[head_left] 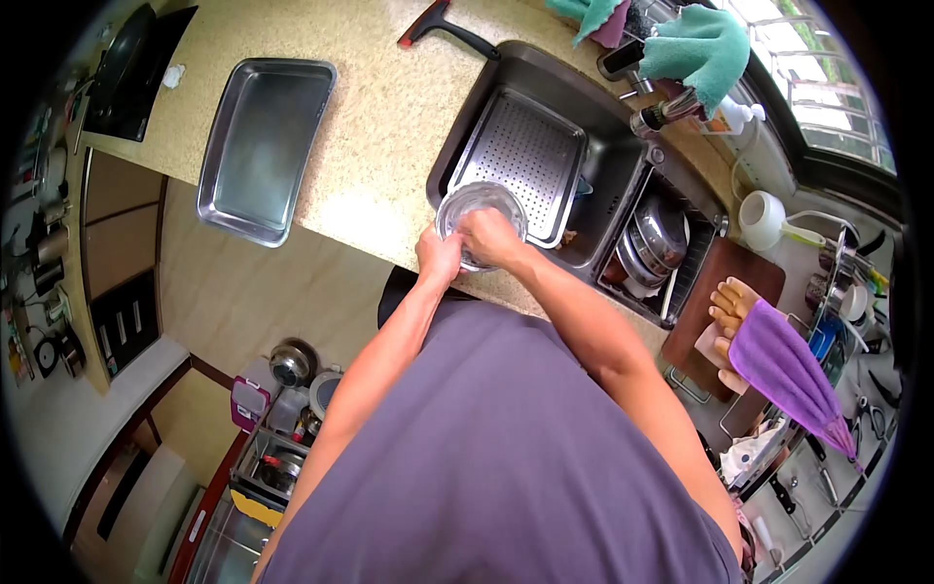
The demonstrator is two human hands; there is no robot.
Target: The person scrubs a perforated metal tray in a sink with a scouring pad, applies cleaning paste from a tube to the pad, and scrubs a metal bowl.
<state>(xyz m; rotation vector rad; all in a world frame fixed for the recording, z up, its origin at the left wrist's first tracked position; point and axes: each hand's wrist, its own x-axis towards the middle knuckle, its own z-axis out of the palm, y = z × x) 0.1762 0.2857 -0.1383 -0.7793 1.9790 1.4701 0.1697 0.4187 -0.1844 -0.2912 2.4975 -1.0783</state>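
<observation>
A round, shiny bowl [513, 202], clear or metallic, is at the near edge of the sink, in front of my body. My left hand [440, 254] grips its left rim, thumb toward the inside. My right hand [489, 237] reaches into the bowl with its fingers curled together; what they hold, if anything, is hidden. Just beyond the bowl, a perforated metal tray [525, 146] lies tilted in the dark sink [608, 161].
A deep metal tray [263, 151] sits on the counter [389, 127] at left, near its front edge. A squeegee [448, 27] lies behind the sink. To the right are a rack with metal bowls [659, 234], a cutting board [744, 268] and a purple cloth [788, 360]. A faucet [666, 112] stands at the back.
</observation>
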